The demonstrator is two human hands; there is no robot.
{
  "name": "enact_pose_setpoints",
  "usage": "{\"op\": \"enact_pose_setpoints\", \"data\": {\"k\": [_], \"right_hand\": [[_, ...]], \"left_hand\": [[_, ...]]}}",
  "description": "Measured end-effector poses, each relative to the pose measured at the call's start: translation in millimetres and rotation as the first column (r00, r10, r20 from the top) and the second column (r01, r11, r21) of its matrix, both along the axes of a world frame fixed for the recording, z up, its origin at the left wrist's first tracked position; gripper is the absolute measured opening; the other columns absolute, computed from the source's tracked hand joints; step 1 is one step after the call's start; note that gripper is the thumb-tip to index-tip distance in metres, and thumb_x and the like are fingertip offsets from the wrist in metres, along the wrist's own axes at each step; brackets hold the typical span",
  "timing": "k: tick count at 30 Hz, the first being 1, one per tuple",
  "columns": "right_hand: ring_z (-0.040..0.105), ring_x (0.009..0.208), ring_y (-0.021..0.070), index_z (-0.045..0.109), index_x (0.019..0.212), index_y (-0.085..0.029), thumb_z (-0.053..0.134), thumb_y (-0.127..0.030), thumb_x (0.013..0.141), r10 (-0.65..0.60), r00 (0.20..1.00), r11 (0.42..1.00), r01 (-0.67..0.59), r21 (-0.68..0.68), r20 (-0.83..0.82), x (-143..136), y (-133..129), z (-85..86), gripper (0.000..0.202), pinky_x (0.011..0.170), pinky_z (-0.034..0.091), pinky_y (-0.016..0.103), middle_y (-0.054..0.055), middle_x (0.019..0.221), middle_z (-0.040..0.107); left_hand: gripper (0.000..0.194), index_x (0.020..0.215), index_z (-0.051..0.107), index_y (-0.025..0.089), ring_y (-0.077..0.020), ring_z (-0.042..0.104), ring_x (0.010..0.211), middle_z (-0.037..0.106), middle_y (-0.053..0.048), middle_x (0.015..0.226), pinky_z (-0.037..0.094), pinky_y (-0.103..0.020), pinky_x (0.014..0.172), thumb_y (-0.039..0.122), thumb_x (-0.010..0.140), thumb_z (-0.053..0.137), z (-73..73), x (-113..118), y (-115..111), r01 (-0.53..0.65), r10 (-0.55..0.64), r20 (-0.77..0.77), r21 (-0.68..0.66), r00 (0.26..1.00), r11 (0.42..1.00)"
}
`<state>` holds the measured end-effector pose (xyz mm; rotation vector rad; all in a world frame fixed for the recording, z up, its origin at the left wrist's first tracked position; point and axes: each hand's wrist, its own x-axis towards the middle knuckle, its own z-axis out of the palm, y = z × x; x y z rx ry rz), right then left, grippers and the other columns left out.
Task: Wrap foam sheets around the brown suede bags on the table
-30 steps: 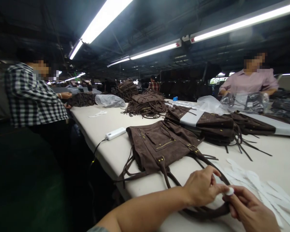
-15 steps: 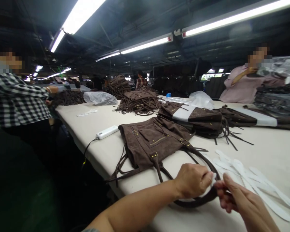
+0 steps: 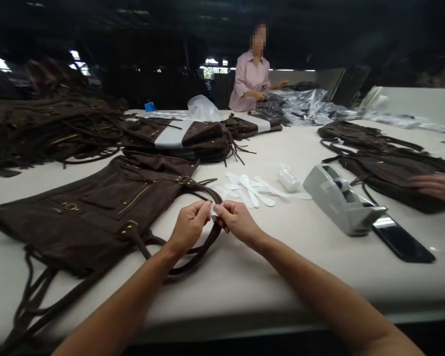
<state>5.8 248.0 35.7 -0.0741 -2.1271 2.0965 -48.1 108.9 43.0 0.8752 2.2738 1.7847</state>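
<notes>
A dark brown handbag (image 3: 92,202) with brass fittings lies flat on the table, its looped handle (image 3: 207,242) reaching toward my hands. My left hand (image 3: 190,225) is closed in a pinch on a small white strip (image 3: 213,210) at the handle's outer curve. From the other side, my right hand (image 3: 241,222) pinches at the same strip, its fingertips close to the handle. The fingers partly hide the strip, so I cannot tell how far it goes around the handle. Just beyond my hands lies a loose heap of white strips (image 3: 250,190).
A grey tape dispenser (image 3: 343,200) and a black phone (image 3: 404,240) lie right of my hands. Another person's hand (image 3: 437,188) touches a brown bag (image 3: 385,173) there. Wrapped bags (image 3: 193,138) lie behind; a person in pink (image 3: 250,81) stands beyond, by plastic film.
My view has swung to the right, bringing the tape dispenser and phone into sight. Both hands stay at the handle; the left has shifted from a fist-like grip to a fingertip pinch.
</notes>
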Motion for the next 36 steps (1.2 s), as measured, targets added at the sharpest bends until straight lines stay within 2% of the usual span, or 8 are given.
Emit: {"op": "enact_pose_setpoints", "data": {"k": [6, 10, 18, 21, 24, 26, 30, 36], "right_hand": [[0.045, 0.054, 0.0089, 0.05, 0.06, -0.018, 0.055, -0.039, 0.089, -0.081, 0.987, 0.949, 0.118, 0.291, -0.136, 7.2, -3.3, 7.3, 0.036, 0.053, 0.034, 0.021, -0.004, 0.055, 0.051], [0.044, 0.054, 0.0093, 0.049, 0.056, -0.018, 0.056, -0.031, 0.089, -0.094, 0.993, 0.917, 0.113, 0.383, -0.068, 11.7, -2.1, 8.6, 0.036, 0.054, 0.032, 0.022, -0.004, 0.054, 0.05], [0.052, 0.042, 0.0089, 0.057, 0.062, -0.015, 0.053, -0.051, 0.092, 0.035, 0.984, 0.999, -0.037, 0.007, 0.173, -4.7, 15.9, -4.8, 0.047, 0.044, 0.04, 0.02, 0.001, 0.052, 0.058], [0.059, 0.047, 0.0132, 0.061, 0.068, -0.013, 0.05, -0.063, 0.09, -0.013, 0.965, 0.994, 0.041, -0.101, 0.263, -8.3, 23.1, -3.5, 0.055, 0.047, 0.048, 0.023, 0.006, 0.055, 0.062], [0.064, 0.058, 0.016, 0.063, 0.081, -0.013, 0.056, -0.063, 0.086, 0.185, 0.944, 0.938, -0.086, -0.337, 0.273, -5.4, 23.3, 1.8, 0.05, 0.061, 0.056, 0.03, 0.006, 0.068, 0.066], [0.064, 0.065, 0.0146, 0.063, 0.087, -0.015, 0.068, -0.054, 0.081, 0.247, 0.944, 0.896, -0.137, -0.423, 0.217, -2.3, 23.4, 4.4, 0.04, 0.069, 0.056, 0.031, 0.003, 0.075, 0.066], [0.062, 0.077, 0.011, 0.067, 0.095, -0.016, 0.08, -0.043, 0.072, 0.161, 0.98, 0.891, -0.093, -0.444, 0.119, -0.5, 30.9, 5.4, 0.038, 0.076, 0.051, 0.025, 0.001, 0.086, 0.067], [0.062, 0.066, 0.011, 0.071, 0.092, -0.014, 0.073, -0.047, 0.077, 0.307, 0.948, 0.929, -0.28, -0.241, 0.082, -2.3, 39.7, 4.6, 0.037, 0.065, 0.047, 0.023, 0.002, 0.075, 0.068]], "left_hand": [[0.041, 0.056, 0.046, 0.017, -0.0082, 0.033, 0.049, 0.038, 0.004, 0.052, 0.026, -0.023, 0.046, 0.039, 0.089, 0.053, 10.7, 5.2, -5.1, -0.116, 0.115, 0.015, 0.155, 0.993, 0.981], [0.041, 0.054, 0.041, 0.018, -0.0076, 0.028, 0.046, 0.033, 0.005, 0.048, 0.02, -0.023, 0.044, 0.034, 0.088, 0.056, 25.1, 1.9, -12.0, -0.206, 0.188, 0.084, 0.372, 0.979, 0.905], [0.04, 0.055, 0.046, 0.017, -0.007, 0.028, 0.046, 0.032, 0.005, 0.048, 0.022, -0.022, 0.045, 0.037, 0.088, 0.059, 29.4, 0.9, -16.1, -0.013, -0.066, 0.196, 0.378, 0.978, 0.926], [0.04, 0.058, 0.055, 0.016, -0.0087, 0.036, 0.048, 0.043, 0.001, 0.055, 0.026, -0.022, 0.043, 0.043, 0.088, 0.058, 30.6, 5.2, -18.8, 0.22, -0.281, 0.18, 0.299, 0.943, 0.929], [0.041, 0.063, 0.062, 0.015, -0.014, 0.05, 0.06, 0.055, -0.005, 0.068, 0.04, -0.025, 0.052, 0.046, 0.089, 0.055, 32.0, 6.7, -20.0, 0.492, -0.508, 0.101, 0.147, 0.856, 0.858], [0.04, 0.066, 0.063, 0.015, -0.0142, 0.052, 0.063, 0.057, -0.005, 0.07, 0.044, -0.027, 0.059, 0.047, 0.089, 0.054, 31.3, 3.8, -20.2, 0.436, -0.438, 0.018, 0.064, 0.899, 0.898], [0.032, 0.08, 0.064, 0.016, -0.0152, 0.057, 0.073, 0.062, -0.004, 0.078, 0.046, -0.025, 0.071, 0.047, 0.086, 0.059, 25.9, -0.6, -27.6, -0.019, 0.007, -0.221, -0.052, 0.975, 0.998], [0.038, 0.111, 0.063, 0.019, -0.02, 0.064, 0.084, 0.069, -0.005, 0.092, 0.049, -0.028, 0.077, 0.046, 0.085, 0.059, 1.7, 42.0, -40.7, 0.193, -0.275, -0.137, -0.43, 0.952, 0.882]]}}
